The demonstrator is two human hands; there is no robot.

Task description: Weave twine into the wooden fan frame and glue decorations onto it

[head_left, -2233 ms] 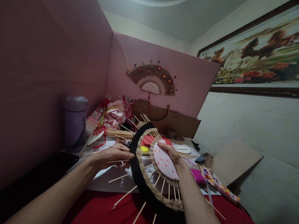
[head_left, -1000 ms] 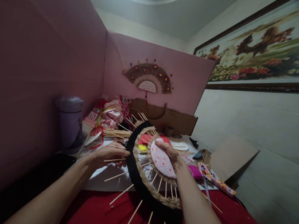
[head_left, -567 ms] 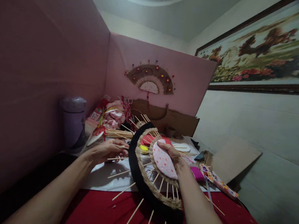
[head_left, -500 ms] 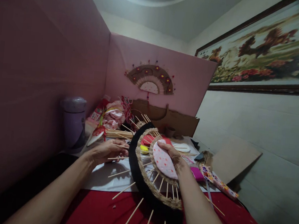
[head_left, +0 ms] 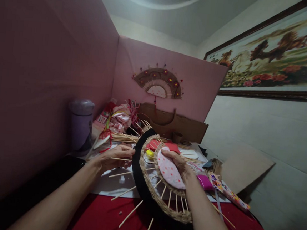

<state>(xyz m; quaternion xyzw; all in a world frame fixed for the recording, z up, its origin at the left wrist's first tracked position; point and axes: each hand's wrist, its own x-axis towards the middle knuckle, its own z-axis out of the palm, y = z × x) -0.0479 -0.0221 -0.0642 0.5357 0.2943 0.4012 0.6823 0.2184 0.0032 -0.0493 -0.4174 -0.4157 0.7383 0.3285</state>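
The right hand (head_left: 180, 164) is clamped on a dotted pink pad (head_left: 170, 172), the hub of a half-round fan frame (head_left: 138, 171), its thumb lying on the pad's upper face. The left hand (head_left: 116, 157) is apart from the right, its fingertips at the outer rim of the frame's black band; whether they pinch the band or a stick there, I cannot tell. The frame is held tilted above the middle of the surface (head_left: 98, 216), reaching toward its near edge, with thin sticks (head_left: 130, 214) fanning outward past the band and a braided cord (head_left: 147, 186) running along the band's inner side.

Beneath, a white sheet (head_left: 106, 186) lies over red cloth. A yellow lump (head_left: 149, 153) and a red piece (head_left: 172, 146) show around the frame. Toward the surface's far left corner stand a purple cup (head_left: 80, 126) and, beyond it, crumpled pink cloth (head_left: 121, 116); a bundle of sticks (head_left: 123, 137) lies near the cloth. At the far edge, torn cardboard (head_left: 192, 126) rises behind a small brown pot (head_left: 177, 137). Near the right edge lie a magenta piece (head_left: 205, 182) and a flowered strip (head_left: 233, 196). A decorated fan (head_left: 158, 78) hangs on the pink board (head_left: 201, 87) behind.
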